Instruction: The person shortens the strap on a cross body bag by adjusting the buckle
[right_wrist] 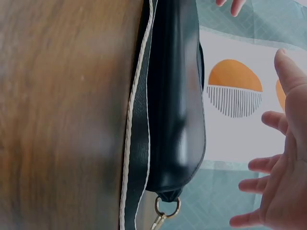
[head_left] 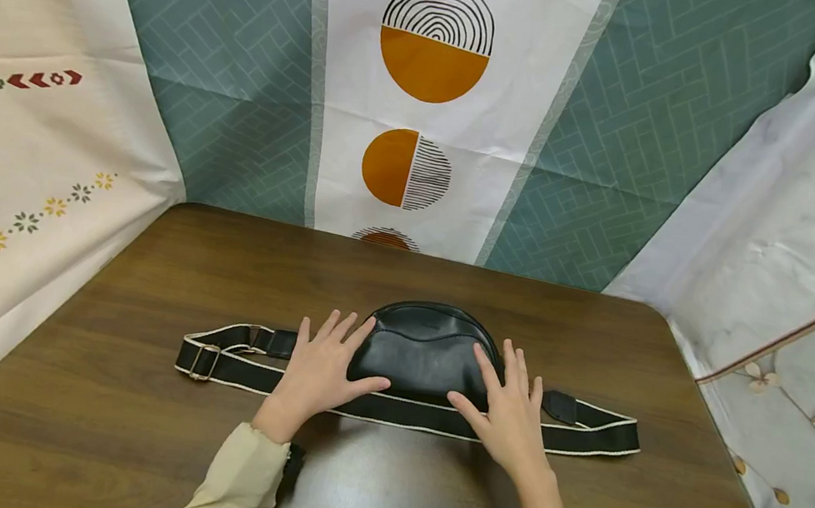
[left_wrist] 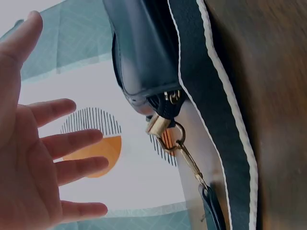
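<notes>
A black leather belt bag point(head_left: 425, 361) with a curved top lies in the middle of the table. Its black strap point(head_left: 404, 413) with white edging runs along the front and loops out to both sides. My left hand point(head_left: 319, 370) is spread over the bag's left end, fingers straight and apart, holding nothing. Over the right end my right hand point(head_left: 510, 416) is spread the same way, also without anything in it. Both wrist views show a gap between palm and bag. A gold ring and clasp point(left_wrist: 180, 143) join the strap to the bag in the left wrist view.
The brown wooden table point(head_left: 98, 386) carries the bag. At the strap's left loop is a metal slider buckle point(head_left: 204, 362). Behind the table hangs a patterned cloth point(head_left: 408, 120), with further cloths at the left and right sides.
</notes>
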The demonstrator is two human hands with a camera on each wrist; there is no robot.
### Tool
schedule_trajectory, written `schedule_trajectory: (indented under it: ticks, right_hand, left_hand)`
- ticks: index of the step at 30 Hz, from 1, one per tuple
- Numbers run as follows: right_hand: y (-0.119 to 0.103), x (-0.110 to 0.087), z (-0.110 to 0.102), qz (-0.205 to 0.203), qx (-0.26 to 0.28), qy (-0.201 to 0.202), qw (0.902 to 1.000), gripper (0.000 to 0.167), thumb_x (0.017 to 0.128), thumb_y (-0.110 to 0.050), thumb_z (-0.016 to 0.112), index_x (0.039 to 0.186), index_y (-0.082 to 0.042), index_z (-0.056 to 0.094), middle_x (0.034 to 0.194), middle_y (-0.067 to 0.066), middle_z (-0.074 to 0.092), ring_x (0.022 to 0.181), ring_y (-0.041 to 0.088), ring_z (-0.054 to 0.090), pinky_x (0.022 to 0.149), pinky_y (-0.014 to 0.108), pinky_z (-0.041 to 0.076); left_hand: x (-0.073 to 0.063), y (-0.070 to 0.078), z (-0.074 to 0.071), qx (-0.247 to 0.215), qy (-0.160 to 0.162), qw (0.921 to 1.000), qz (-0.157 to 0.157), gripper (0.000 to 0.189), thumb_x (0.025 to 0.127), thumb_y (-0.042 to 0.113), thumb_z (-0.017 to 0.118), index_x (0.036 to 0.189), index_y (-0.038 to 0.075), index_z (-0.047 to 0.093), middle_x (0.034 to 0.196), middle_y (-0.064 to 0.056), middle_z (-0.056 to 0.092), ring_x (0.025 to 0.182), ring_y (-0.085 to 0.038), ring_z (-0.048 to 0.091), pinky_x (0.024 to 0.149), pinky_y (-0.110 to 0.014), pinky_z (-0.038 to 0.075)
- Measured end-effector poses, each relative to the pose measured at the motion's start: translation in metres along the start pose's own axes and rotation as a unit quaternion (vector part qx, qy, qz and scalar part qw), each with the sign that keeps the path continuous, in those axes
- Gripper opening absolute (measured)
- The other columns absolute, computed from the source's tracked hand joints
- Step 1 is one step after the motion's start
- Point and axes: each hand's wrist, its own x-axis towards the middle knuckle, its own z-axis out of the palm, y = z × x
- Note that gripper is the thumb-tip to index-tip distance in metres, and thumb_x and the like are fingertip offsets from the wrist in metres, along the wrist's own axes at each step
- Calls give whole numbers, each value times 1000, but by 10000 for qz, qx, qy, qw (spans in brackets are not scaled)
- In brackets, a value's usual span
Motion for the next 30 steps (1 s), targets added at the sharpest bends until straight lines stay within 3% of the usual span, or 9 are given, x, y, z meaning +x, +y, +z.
schedule_trajectory:
  ticks: [7,14,30]
  right_hand:
    - [-2,2,3,-194,190,200,9994,71,78,-50,60,136,-14,38,142,21,22,129,38,18,91,66,14]
    - [-5,3,4,-342,282,162,9989,68,80,-46,60,136,-12,39,139,21,27,127,38,22,90,66,17]
    - [-9,5,8,-609,586,-38,9964,66,81,-42,61,136,-12,40,140,20,27,128,35,23,92,64,18]
  left_hand:
    - [-3,-11,-4,-180,437,9985,286,76,75,61,54,130,9,47,125,-13,50,119,-30,40,92,-57,27]
    - [-8,-24,-6,-206,715,9968,278,65,76,53,60,120,5,56,112,-11,59,105,-28,52,86,-52,34]
    - [-18,-49,-13,-196,1191,9923,282,49,74,40,69,103,0,65,97,-13,64,91,-30,58,75,-49,42]
